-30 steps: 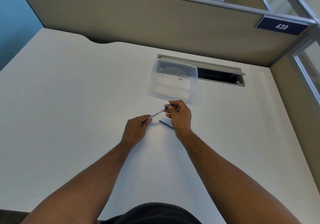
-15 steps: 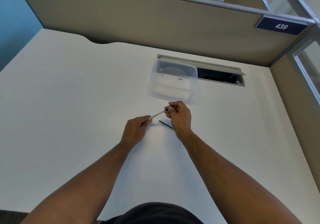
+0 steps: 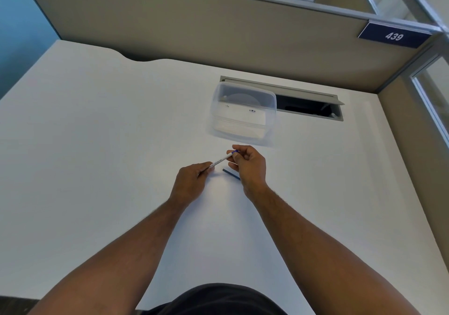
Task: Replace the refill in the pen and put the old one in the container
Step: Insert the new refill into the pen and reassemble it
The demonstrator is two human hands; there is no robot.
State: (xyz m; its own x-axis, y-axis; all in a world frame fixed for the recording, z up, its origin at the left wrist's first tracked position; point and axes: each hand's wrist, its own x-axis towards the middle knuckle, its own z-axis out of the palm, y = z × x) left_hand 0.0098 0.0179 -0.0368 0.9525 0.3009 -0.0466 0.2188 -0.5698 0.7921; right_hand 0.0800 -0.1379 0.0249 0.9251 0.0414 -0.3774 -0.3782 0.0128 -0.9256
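A white pen (image 3: 220, 160) with a blue end is held between both hands above the white desk. My left hand (image 3: 192, 181) pinches its lower end; my right hand (image 3: 247, 165) grips its upper, blue end with thumb and fingers. A thin dark blue refill (image 3: 230, 174) lies flat on the desk just under my right hand, partly hidden by it. A clear plastic container (image 3: 243, 114) stands open on the desk right behind my hands.
A grey cable hatch (image 3: 308, 104) is sunk into the desk (image 3: 97, 144) behind the container, its lid open. Beige partition walls close off the back and right side, with a sign reading 439 (image 3: 393, 36).
Both hands stay on the pen at nearly the same spot. My right hand's fingers have shifted slightly at the blue end.
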